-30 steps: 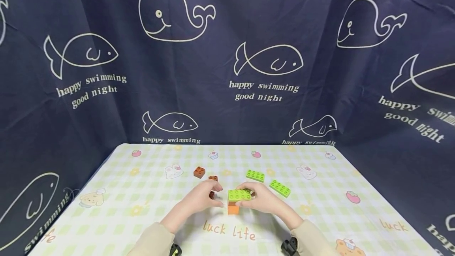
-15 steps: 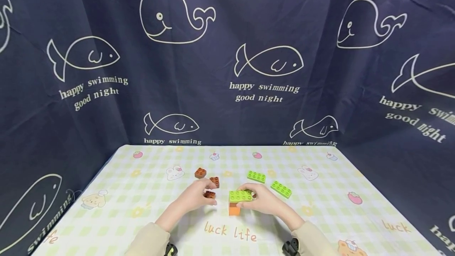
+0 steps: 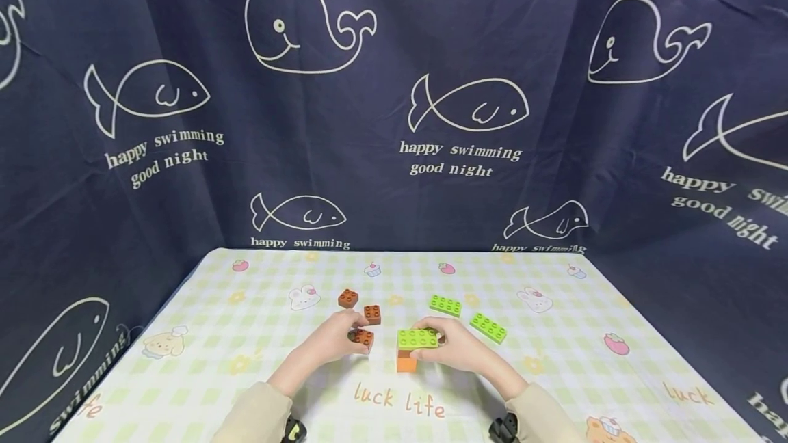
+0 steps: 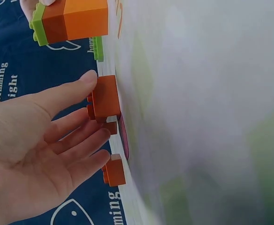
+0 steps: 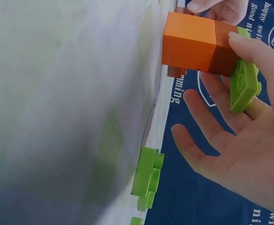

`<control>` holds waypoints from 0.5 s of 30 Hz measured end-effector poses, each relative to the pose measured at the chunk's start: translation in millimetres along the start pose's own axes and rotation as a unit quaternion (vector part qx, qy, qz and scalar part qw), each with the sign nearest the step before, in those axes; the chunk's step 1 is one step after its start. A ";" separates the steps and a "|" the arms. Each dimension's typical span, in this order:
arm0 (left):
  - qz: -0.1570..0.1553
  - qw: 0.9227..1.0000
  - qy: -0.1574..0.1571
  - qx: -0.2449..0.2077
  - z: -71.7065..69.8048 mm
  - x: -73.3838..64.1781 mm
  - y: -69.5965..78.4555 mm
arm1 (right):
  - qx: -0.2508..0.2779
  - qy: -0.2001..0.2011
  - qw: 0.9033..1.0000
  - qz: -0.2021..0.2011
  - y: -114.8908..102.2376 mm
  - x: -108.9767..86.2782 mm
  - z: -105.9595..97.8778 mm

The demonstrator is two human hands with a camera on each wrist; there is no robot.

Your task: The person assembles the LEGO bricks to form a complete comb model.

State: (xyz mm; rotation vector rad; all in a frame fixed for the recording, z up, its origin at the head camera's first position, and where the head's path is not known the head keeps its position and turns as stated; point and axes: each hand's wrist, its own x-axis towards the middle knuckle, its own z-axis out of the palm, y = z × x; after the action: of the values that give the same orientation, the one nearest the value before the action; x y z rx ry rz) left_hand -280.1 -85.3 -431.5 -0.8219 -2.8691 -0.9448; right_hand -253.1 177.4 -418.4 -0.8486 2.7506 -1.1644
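Observation:
In the head view my left hand [image 3: 333, 338] has its thumb and index finger at a small brown building brick [image 3: 364, 339] near the table's middle. The left wrist view shows the thumb on one side of that brick and fingers behind it. My right hand [image 3: 453, 344] pinches a small stack between thumb and index finger. At the bottom of the stack is an orange brick [image 5: 189, 41], with a brown brick [image 5: 224, 51] above it. A long green brick [image 3: 416, 338] caps it and overhangs towards the right palm. Its other right-hand fingers are spread.
Two more brown bricks, one nearer [image 3: 372, 314] and one farther [image 3: 347, 298], lie beyond the left hand. Beyond the right hand are two flat green bricks, left [image 3: 445, 305] and right [image 3: 488, 327]. A checked cloth [image 3: 265, 388] covers the table; dark curtains surround it.
My left hand has moved slightly left, away from the stack, and its thumb and fingers have closed in on the near brown brick. The right hand keeps holding the stack in place.

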 end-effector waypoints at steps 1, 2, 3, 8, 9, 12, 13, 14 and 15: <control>-0.001 1.000 0.000 0.002 -0.1 0.1 -0.3 | 0.002 0.000 1.000 -0.001 0.2 0.0 -0.1; 0.000 1.000 0.000 0.005 -0.3 0.4 -0.6 | 0.002 0.001 1.000 -0.002 0.4 0.2 0.0; 0.001 1.000 0.000 0.006 -0.4 0.6 -0.9 | 0.003 0.001 1.000 -0.002 0.5 0.1 0.0; 0.006 1.000 -0.002 0.008 -0.8 0.5 -1.6 | 0.004 0.002 1.000 -0.001 1.1 0.2 0.3; 0.005 1.000 -0.002 0.007 -0.6 0.4 -1.9 | 0.004 0.002 1.000 0.000 1.3 0.2 0.4; 0.007 1.000 -0.005 0.004 -0.9 -0.1 -1.5 | 0.001 0.002 1.000 -0.001 1.8 0.3 0.6; 0.007 1.000 -0.006 0.004 -0.7 -0.2 -1.5 | 0.000 0.002 1.000 -0.002 2.0 0.4 0.7; 0.006 1.000 -0.008 0.005 -0.7 -0.3 -1.3 | -0.001 0.002 1.000 -0.003 2.1 0.4 0.7; 0.006 1.000 -0.010 0.005 -0.8 -0.5 -1.2 | -0.001 0.002 1.000 -0.003 2.1 0.2 0.6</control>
State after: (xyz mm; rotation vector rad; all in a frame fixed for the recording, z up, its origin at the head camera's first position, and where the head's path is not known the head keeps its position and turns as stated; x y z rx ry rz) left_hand -280.3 -86.7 -431.6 -0.8503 -2.8799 -0.9244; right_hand -254.2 178.0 -420.2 -0.8558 2.7544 -1.1670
